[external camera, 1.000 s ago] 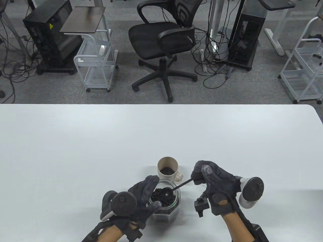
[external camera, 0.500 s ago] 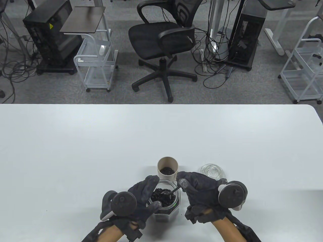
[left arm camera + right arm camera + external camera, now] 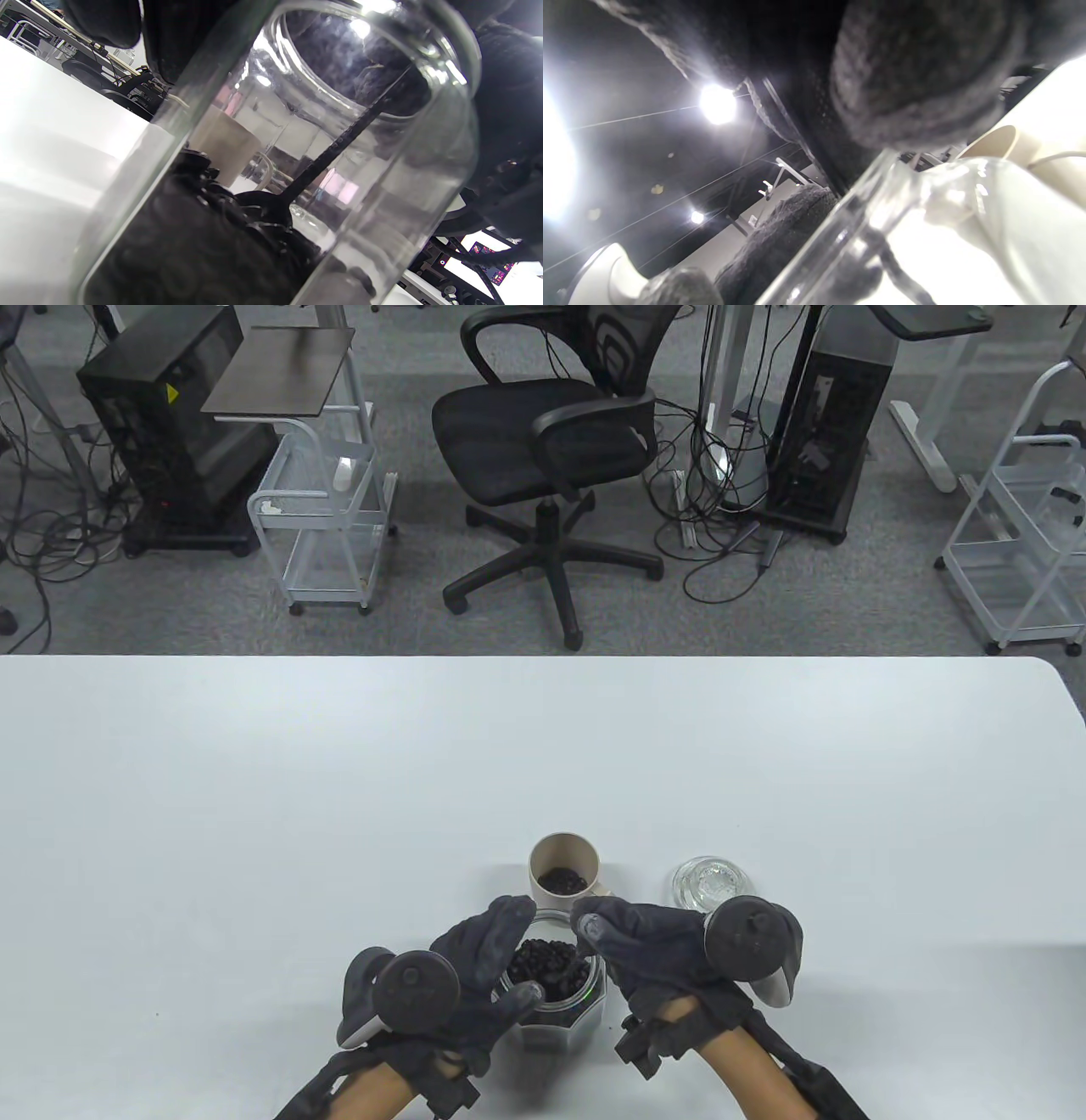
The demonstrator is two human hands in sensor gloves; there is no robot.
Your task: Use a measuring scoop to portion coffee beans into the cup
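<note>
A clear glass jar (image 3: 556, 1014) of coffee beans (image 3: 550, 963) stands near the table's front edge. My left hand (image 3: 488, 963) grips its left side, fingers and thumb curled round the glass. My right hand (image 3: 598, 931) is over the jar's right rim, pinching the black measuring scoop's handle (image 3: 339, 140). The scoop bowl (image 3: 263, 207) is dug into the beans (image 3: 191, 241), seen through the glass in the left wrist view. In the table view the right hand hides the scoop. Just behind the jar stands the beige cup (image 3: 564, 875), with some beans at its bottom.
A glass lid (image 3: 713, 884) lies on the white table (image 3: 254, 814) right of the cup, just behind my right hand's tracker. Beyond the table's far edge stand an office chair (image 3: 543, 432), wire carts and computer towers on the floor.
My right hand has moved left and down onto the jar's rim, tipping the scoop steeply into the beans and uncovering the glass lid. Left hand and jar stayed still.
</note>
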